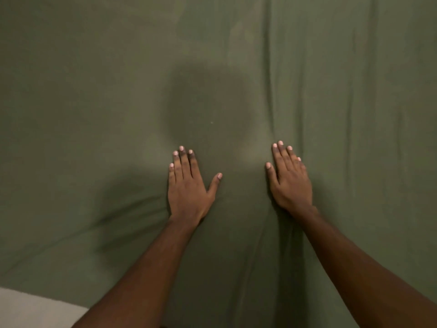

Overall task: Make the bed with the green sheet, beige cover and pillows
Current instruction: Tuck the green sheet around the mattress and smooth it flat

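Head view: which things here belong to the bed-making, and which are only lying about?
For the job: green sheet, spread out with some creases; left hand and right hand, both resting flat on it.

Lying about: pale fabric at the lower left corner; whether it is the beige cover, I cannot tell.

Left hand (188, 185), right hand (289, 181) flat on sheet (236, 67).

Head camera looks steeply down, close over green sheet (236, 67).
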